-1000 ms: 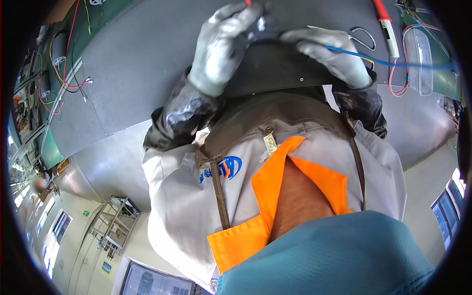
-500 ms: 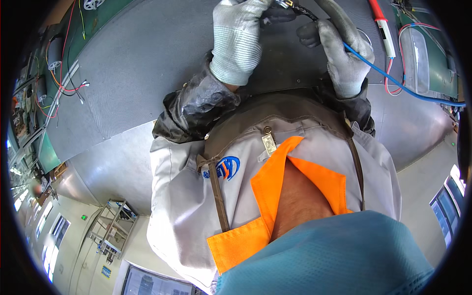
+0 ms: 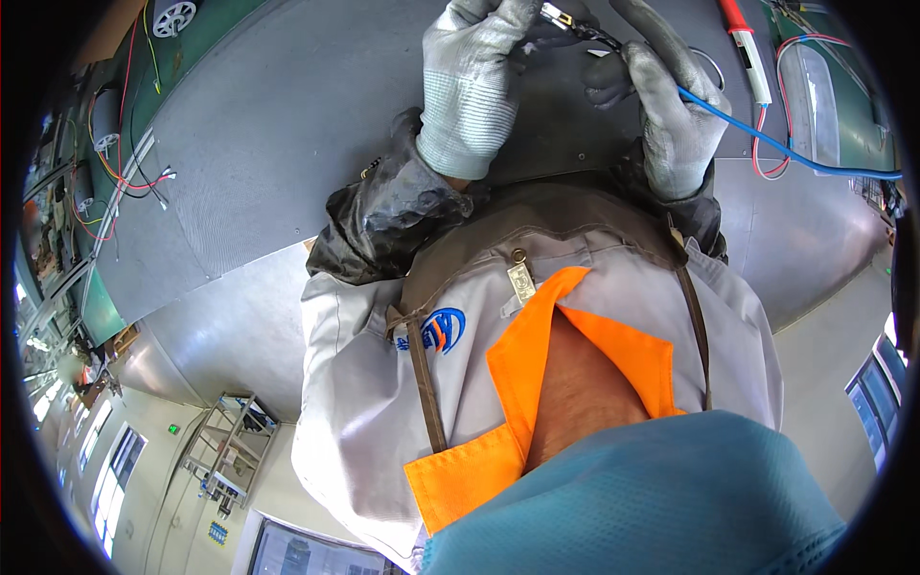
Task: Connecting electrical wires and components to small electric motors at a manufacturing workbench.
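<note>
At the top edge, both my hands wear grey-coated knit gloves. My left hand (image 3: 474, 86) is closed, its fingertips pinching the shiny metal end (image 3: 556, 16) of a short black lead (image 3: 596, 36). My right hand (image 3: 676, 110) is closed round the other part of that lead, and a blue cable (image 3: 767, 149) runs out past its fingers to the right edge. A small white tip shows by the right fingertips. Both hands are above the dark grey mat (image 3: 287, 125); some fingertips are cut off or hidden.
A red-and-white pen-shaped tool (image 3: 749, 57) with red and white wires lies right of my right hand, beside a clear plastic box (image 3: 816, 110). Small cylindrical motors (image 3: 105, 120) with loose coloured wires (image 3: 144, 177) lie left. A white wheel-like part (image 3: 174, 17) is at upper left.
The hands and lead have shifted slightly downward and to the right in the picture. The white tip by my right fingertips has come into sight. Both grips look the same.
</note>
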Demonstrator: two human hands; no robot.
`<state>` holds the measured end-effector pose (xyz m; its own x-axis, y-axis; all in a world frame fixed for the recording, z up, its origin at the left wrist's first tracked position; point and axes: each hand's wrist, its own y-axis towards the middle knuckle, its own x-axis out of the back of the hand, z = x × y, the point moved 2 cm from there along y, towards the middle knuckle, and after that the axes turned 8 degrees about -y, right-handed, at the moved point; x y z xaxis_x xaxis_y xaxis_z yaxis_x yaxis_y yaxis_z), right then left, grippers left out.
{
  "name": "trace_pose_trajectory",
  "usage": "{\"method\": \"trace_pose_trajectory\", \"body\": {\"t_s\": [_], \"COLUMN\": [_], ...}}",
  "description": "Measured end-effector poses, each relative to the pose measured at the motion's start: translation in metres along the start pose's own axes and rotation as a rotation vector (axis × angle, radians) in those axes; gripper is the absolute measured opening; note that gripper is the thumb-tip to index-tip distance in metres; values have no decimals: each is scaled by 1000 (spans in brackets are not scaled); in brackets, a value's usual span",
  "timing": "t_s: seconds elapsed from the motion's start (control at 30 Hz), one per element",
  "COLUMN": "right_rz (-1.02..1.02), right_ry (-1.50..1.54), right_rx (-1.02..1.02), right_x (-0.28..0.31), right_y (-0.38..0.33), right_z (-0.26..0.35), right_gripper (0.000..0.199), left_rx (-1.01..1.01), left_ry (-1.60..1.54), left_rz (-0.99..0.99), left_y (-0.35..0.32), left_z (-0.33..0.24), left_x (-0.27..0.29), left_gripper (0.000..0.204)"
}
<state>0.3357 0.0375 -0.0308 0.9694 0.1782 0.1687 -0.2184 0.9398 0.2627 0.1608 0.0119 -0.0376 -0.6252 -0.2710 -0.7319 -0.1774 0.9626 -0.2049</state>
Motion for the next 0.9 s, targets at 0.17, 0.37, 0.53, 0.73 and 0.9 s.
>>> {"method": "trace_pose_trajectory", "body": {"t_s": [0.17,0.37,0.53,0.73,0.9], "right_rz": [-60,-99,-146,-6,235], "right_ry": [60,10,-102,0,-49], "right_rx": [19,8,72,-11,-37], "right_x": [-6,-11,-11,-13,-5], "right_y": [-4,-6,-7,2,19], "right_z": [-11,-10,-26,-29,-36], "right_gripper": [34,34,33,45,45], "left_rx": [-29,-21,-24,76,255], "left_ry": [-52,-58,-48,-62,-321], "left_rz": [29,22,-2,218,308], "left_y": [-2,-4,5,9,23], "left_z": [9,5,24,50,53], "left_x": [7,7,23,41,34], "left_gripper": [31,31,28,26,33]}}
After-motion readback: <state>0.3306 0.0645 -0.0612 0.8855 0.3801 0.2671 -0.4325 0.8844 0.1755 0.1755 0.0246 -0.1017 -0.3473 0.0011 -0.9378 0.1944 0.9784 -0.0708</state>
